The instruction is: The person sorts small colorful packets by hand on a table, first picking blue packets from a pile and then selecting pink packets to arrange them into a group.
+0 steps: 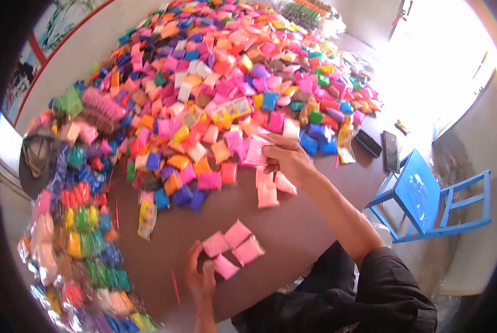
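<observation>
From my remote seat, I had a pink packet (255, 151) in the right hand (287, 159), pinched at its right edge between thumb and fingers, over the near edge of the big heap (204, 94). I couldn't tell whether its underside was touching the packets below. Just nearer than that hand, a small group of salmon-pink packets (267, 194) lay on the brown table (309, 222).

Nearer and to the left, I had four light pink packets (248, 251) flat on the tabletop in a tight cluster. The left hand (202, 272) was just to their left, its thumb and fingers apart and slightly curled, and I saw nothing in its grasp. Whether a fingertip touched the closest packet, I couldn't tell. A thin pink strip (175, 287) lay left of that hand, and a yellow printed packet (147, 220) lay farther off, at the near-left fringe of the heap.

The heap itself, packets of many colours, spread across the far side. Clear bags of coloured packets (87, 244) lined the left side. On the right, a black case (368, 144) and a dark phone-like slab (391, 151) lay near each other on the table, with a blue chair (417, 191) beyond the table's right edge.
</observation>
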`<state>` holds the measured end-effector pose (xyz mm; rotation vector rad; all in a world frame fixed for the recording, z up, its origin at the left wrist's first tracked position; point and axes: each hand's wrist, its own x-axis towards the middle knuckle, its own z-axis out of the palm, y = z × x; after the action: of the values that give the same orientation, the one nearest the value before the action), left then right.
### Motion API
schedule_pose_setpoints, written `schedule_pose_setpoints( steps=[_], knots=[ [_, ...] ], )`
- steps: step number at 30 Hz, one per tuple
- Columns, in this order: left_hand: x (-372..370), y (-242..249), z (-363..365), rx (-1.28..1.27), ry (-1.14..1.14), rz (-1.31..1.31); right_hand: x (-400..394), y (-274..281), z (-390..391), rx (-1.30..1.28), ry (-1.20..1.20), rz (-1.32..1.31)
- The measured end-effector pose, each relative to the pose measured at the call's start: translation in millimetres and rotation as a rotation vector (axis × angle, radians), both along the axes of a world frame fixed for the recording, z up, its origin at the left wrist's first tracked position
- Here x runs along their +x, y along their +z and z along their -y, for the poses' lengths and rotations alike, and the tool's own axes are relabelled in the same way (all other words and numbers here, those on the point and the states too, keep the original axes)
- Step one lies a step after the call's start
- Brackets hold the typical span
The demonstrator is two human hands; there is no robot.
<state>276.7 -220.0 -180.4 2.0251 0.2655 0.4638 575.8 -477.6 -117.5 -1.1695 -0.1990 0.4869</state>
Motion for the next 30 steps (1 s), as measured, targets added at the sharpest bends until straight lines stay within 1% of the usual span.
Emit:
schedule_pose_setpoints(
  steps=[2,3,7,9,12,14,17,23,26,29,30],
  knots=[
    [0,-4,-5,-0.047,-0.021,-0.031,-35,-8,-2,0.04,0.015,-0.09],
    [-2,-5,-5,-0.053,-0.015,-0.019,-54,-7,-4,0.015,0.03,-0.082],
    [0,-7,-7,-0.095,0.011,0.045,-122,-19,-11,-0.136,0.074,0.026],
    [2,-5,-5,-0.113,0.04,0.065,-154,-24,-14,-0.17,0.085,0.045],
    [1,-3,-3,-0.154,0.064,0.055,-185,-35,-9,-0.297,0.088,0.137],
    [2,1,-3,-0.143,0.061,0.042,-197,-38,-4,-0.398,0.066,0.161],
    [1,2,-4,-0.13,0.049,0.047,-209,-36,-3,-0.363,0.014,0.16],
    [3,-9,-10,-0.064,0.039,0.085,-215,-43,-32,-0.531,0.02,0.492],
    [2,-12,-8,-0.082,0.045,0.088,-221,-27,-43,-0.695,-0.063,0.734],
    [1,-14,-7,-0.095,0.042,0.107,-212,-20,-36,-0.83,-0.22,0.853],
    [1,-15,-7,-0.099,0.041,0.115,-205,-20,-31,-0.833,-0.224,0.834]
  ],
)
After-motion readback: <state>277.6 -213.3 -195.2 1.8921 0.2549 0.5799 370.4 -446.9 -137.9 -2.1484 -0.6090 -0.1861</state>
